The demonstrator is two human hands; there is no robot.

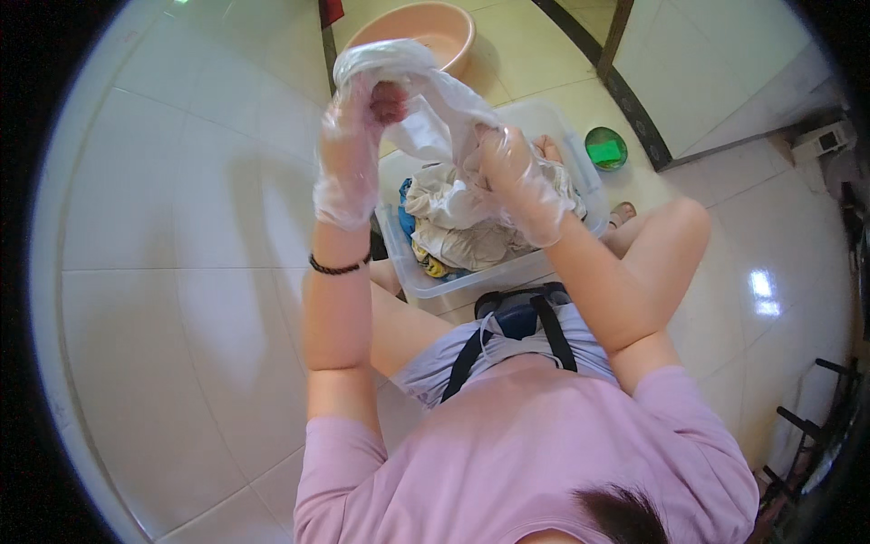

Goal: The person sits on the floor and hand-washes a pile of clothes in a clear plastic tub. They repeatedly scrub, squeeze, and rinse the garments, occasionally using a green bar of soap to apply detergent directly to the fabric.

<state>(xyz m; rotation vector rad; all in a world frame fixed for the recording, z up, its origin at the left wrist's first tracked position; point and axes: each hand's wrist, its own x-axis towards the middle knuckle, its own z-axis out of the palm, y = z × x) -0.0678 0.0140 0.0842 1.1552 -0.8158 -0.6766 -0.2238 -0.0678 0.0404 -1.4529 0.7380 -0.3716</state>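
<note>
A white cloth garment [467,102] is stretched between my two raised hands, above a clear plastic tub. My left hand [352,136], in a thin see-through plastic glove, is closed on its left end. The cloth folds over the top of those fingers and partly hides them. Lower and to the right, my right hand [515,168], gloved the same way, grips the other end, and some cloth hangs below it. Crumpled off-white clothes [462,243] lie in the tub [426,288], with blue and yellow cloth at their left side.
A peach basin [444,32] stands on the tiled floor beyond the tub. Right of the tub sits a round green dish [605,150] holding a bright green block. My bent knees flank the tub. A white tiled wall [172,199] rises at the left, and a black rack [807,422] stands at the lower right.
</note>
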